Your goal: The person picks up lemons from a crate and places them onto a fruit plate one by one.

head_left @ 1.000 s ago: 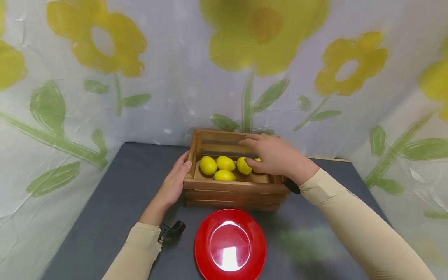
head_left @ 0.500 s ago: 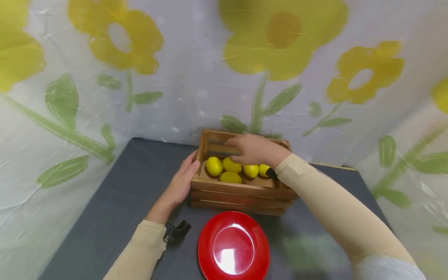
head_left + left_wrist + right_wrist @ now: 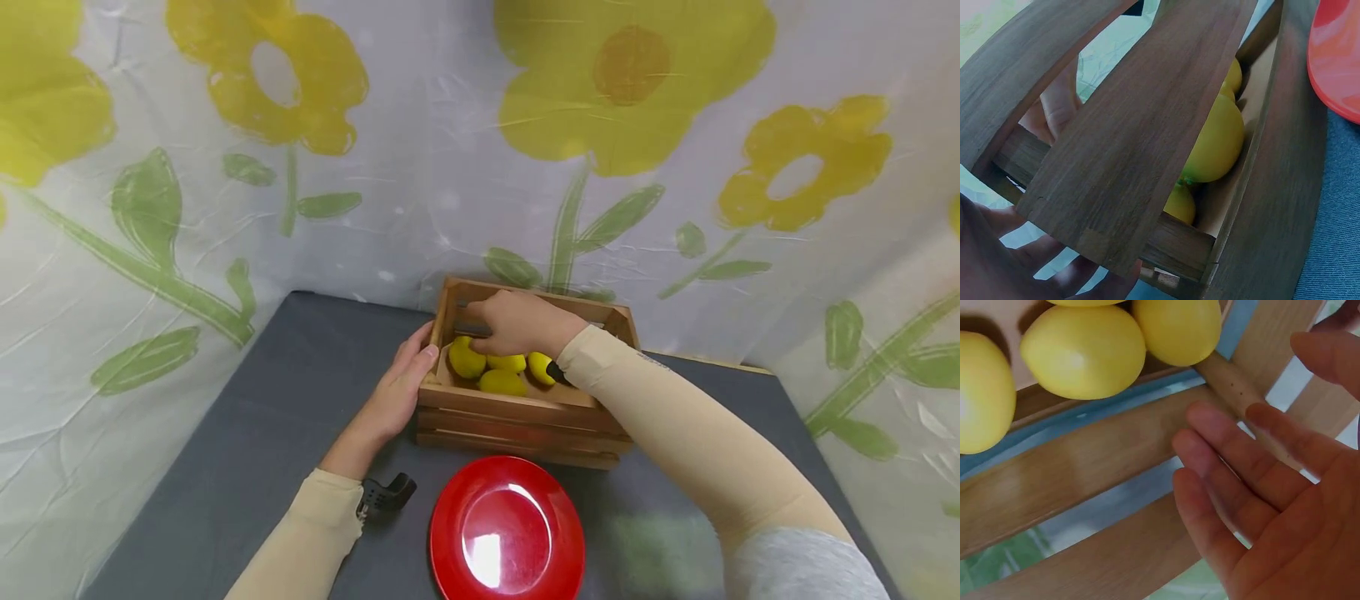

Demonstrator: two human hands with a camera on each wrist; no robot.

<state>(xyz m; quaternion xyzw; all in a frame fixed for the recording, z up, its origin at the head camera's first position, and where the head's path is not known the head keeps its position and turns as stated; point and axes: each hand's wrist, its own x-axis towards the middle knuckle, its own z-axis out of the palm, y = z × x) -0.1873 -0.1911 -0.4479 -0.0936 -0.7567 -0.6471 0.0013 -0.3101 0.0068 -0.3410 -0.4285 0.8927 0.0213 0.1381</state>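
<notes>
Four yellow lemons (image 3: pixel 498 369) lie inside the slatted wooden crate (image 3: pixel 525 412) at the far middle of the grey table (image 3: pixel 247 450), just beyond a glossy red round plate (image 3: pixel 507 532). In my judgement, a clean pick calls for the crate held steady and the fingers closing fully round one fruit. The right hand (image 3: pixel 517 323) hovers over the left-hand lemons, fingers (image 3: pixel 1210 462) loosely spread, gripping nothing. The left hand (image 3: pixel 393 392) rests flat against the crate's left end, fingers straight.
</notes>
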